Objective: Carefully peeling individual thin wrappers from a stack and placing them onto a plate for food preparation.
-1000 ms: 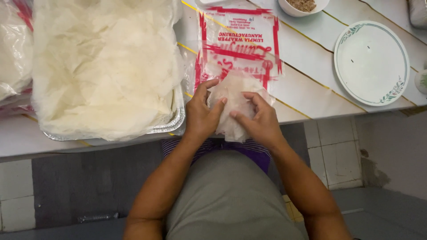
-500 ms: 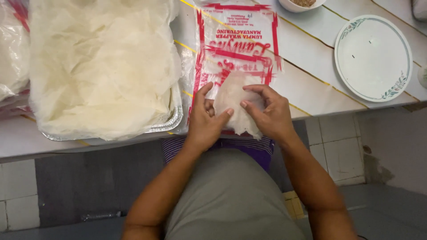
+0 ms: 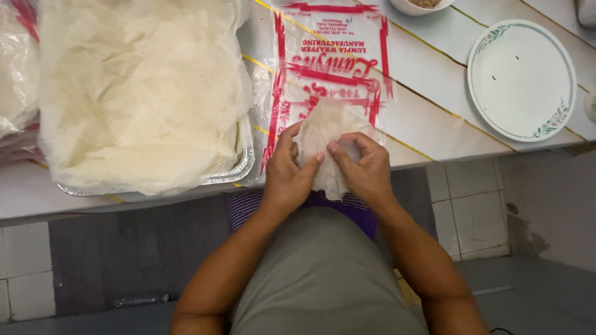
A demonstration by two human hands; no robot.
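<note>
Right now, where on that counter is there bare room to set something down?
The bare strip of counter between the red-printed plastic bag and the white plate is free. The left is crowded: the foil tray heaped with wrappers fills it. Both hands, left and right, occupy the near edge.

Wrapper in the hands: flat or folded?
Folded. The wrapper is bunched and creased between the left hand and right hand, fingertips pinching it at the table edge, over the plastic pack.
</note>
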